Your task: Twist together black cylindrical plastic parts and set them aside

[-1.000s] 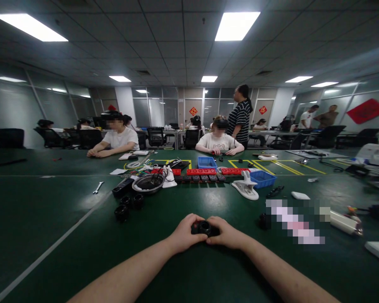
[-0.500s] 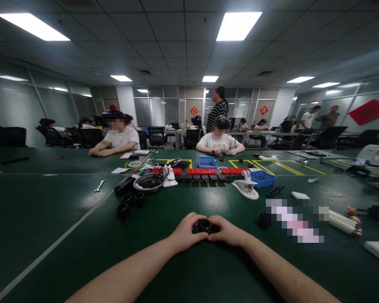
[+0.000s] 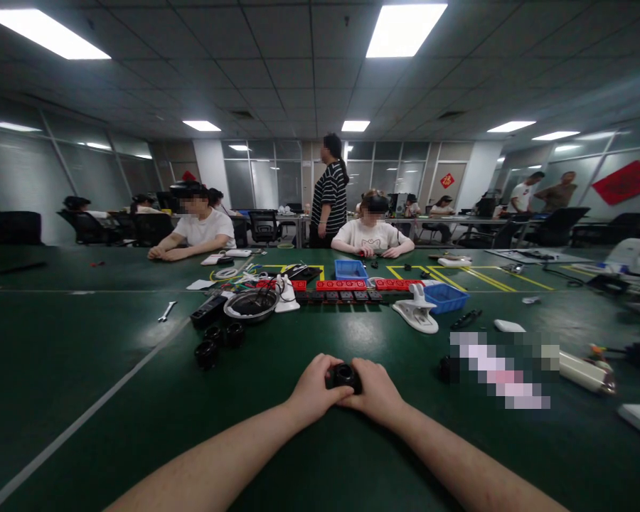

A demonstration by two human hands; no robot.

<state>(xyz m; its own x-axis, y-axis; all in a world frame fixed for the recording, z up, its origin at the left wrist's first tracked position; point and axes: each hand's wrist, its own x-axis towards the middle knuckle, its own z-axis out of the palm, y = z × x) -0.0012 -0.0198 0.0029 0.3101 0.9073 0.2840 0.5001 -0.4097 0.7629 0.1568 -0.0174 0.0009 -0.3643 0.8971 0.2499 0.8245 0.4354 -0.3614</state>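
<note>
Between my two hands is a black ring-shaped part [image 3: 345,374] with a round hole in its top, held low over the green table [image 3: 277,455]. My left hand [image 3: 316,385] is closed around its left side, thumb across the near face. From the right, my right hand [image 3: 372,387] wraps it, with the thumb tip close to the left thumb. The fingers on the far side are partly hidden. Several similar black parts [image 3: 207,353] stand in a group to the left. Another black part [image 3: 446,369] lies right of my right hand.
Ahead lie a metal dish [image 3: 252,306], red socket strips [image 3: 341,285], a white clip base [image 3: 417,311] and blue trays [image 3: 446,298]. A wrench [image 3: 166,311] is at left, a cream cylinder [image 3: 584,371] at right. Two people sit across the table; a person in stripes [image 3: 331,195] stands behind.
My hands have shifted around the black part, the right one reaching further over it. The standing person in stripes has moved left. The view has tilted slightly.
</note>
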